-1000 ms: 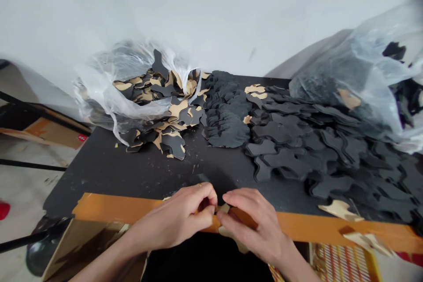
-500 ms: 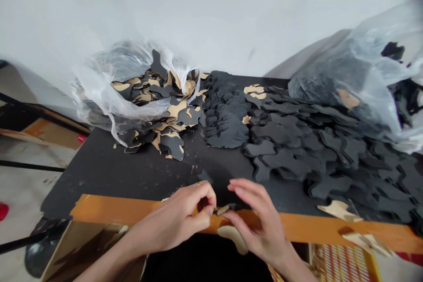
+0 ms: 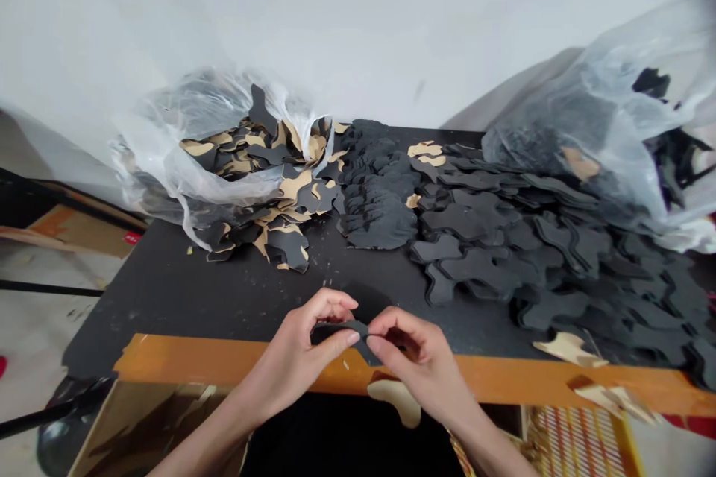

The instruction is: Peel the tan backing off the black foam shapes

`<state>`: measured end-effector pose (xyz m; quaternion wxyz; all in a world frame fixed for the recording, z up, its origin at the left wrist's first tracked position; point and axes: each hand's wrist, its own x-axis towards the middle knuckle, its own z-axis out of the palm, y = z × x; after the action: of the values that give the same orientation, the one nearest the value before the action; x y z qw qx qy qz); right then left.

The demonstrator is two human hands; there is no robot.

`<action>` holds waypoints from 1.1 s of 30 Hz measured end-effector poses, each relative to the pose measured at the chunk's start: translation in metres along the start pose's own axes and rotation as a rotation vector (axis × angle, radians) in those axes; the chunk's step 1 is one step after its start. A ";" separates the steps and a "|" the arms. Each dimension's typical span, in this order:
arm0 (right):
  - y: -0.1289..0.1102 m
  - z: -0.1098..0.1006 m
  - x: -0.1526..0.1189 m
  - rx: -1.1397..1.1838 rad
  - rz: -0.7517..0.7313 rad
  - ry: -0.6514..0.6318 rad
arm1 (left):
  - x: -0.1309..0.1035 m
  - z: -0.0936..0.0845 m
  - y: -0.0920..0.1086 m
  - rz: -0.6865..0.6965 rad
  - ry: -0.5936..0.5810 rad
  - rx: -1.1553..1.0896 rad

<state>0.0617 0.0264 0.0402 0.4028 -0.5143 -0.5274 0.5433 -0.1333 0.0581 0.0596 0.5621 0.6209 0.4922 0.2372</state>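
A dark grey, curvy-edged foam piece is held between my two hands above the table's front edge. My left hand pinches its left part between thumb and fingers. On its right end, my right hand grips with thumb and forefinger. Below my right hand, a tan backing-paper scrap lies at the edge, over dark clothing. Farther back, a column of stacked dark pieces stands in the middle. Many similar dark foam pieces are heaped to the right.
At the left, an open plastic bag spills dark pieces with tan backing. Another plastic bag stands at the right. Orange tape runs along the table's front edge. Tan paper scraps lie near the right edge, above a yellow basket.
The piece, mostly hidden before, now shows as a dark strip between my hands. My left hand has shifted its grip with fingers raised; my right fingers have closed from spread to a pinch.
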 end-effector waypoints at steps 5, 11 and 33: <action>-0.005 -0.004 0.004 0.157 0.109 -0.061 | 0.004 -0.005 -0.002 -0.071 -0.048 -0.035; -0.008 -0.001 0.007 0.127 0.074 -0.023 | 0.005 -0.008 0.002 -0.067 -0.090 -0.033; -0.005 0.011 0.011 -0.273 -0.172 0.081 | -0.006 0.006 0.001 0.134 0.164 0.333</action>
<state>0.0489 0.0360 0.0424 0.3952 -0.5388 -0.6216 0.4088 -0.1306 0.0503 0.0606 0.3924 0.7155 0.5262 0.2392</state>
